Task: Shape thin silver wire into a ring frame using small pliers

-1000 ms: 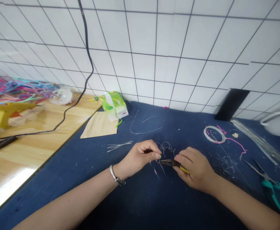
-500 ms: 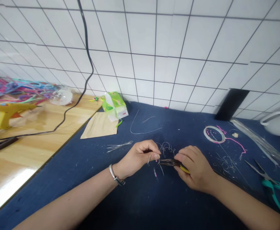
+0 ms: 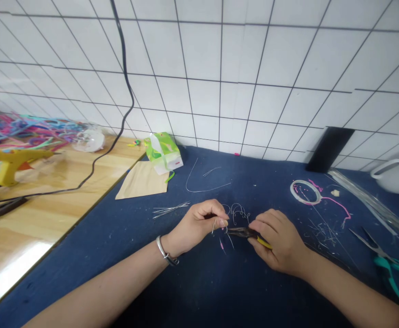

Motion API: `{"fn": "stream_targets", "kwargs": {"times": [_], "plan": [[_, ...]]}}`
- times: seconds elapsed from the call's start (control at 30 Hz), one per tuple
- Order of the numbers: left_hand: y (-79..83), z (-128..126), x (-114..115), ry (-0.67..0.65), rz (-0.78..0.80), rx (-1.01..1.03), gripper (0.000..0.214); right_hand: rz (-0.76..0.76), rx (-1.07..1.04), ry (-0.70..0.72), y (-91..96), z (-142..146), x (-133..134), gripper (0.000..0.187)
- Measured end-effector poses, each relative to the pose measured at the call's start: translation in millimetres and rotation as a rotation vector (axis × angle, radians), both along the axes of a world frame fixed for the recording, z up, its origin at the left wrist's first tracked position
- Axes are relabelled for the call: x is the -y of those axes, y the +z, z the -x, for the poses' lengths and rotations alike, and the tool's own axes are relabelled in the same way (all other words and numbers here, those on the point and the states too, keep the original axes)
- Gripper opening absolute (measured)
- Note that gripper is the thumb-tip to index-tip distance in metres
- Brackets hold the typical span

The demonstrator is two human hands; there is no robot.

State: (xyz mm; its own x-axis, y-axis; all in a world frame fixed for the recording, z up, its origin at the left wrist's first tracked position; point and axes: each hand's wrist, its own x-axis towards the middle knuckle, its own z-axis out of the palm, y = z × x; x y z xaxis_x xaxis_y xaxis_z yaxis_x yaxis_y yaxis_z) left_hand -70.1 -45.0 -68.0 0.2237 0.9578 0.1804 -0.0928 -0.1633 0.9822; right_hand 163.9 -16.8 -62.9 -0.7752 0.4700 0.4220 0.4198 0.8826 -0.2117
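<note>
My left hand (image 3: 199, 225), with a silver bracelet at the wrist, pinches a thin piece of wire (image 3: 215, 225) between thumb and fingers. My right hand (image 3: 277, 239) is closed around small pliers (image 3: 243, 233) with yellow handles; their dark jaws point left and meet the wire at my left fingertips. Both hands rest on a dark blue cloth (image 3: 199, 282). Just behind the hands lies a small tangle of bent wire loops (image 3: 237, 211).
Loose straight wires (image 3: 170, 209) and a long curved wire (image 3: 202, 187) lie behind my left hand. A green tissue pack (image 3: 163, 151) and a brown envelope (image 3: 141, 181) sit at the back left. Teal-handled scissors (image 3: 384, 259), a tape ring (image 3: 302, 191), and a yellow glue gun (image 3: 12, 161) lie to the sides.
Almost nothing has changed. Both hands stay in place on the wire and pliers with only tiny shifts of the fingers.
</note>
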Motion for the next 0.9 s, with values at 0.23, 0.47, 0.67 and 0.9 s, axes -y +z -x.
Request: {"fn": "stream_targets", "kwargs": {"times": [0.23, 0.47, 0.67, 0.9], "plan": [[1.5, 1, -1, 0.031, -0.049, -0.104, 0.006, -0.021, 0.023, -0.016, -0.2, 0, -1, 0.017], [2.7, 8, -5, 0.068, -0.072, -0.134, 0.004, -0.065, 0.069, 0.008, 1.7, -1, 2, 0.017], [2.9, 9, -5, 0.049, -0.087, -0.140, 0.003, 0.042, 0.094, -0.051, 1.6, -1, -2, 0.018], [4.6, 7, -4, 0.045, -0.151, -0.199, 0.003, 0.479, 0.048, -0.090, 10.1, 4, 0, 0.016]]}}
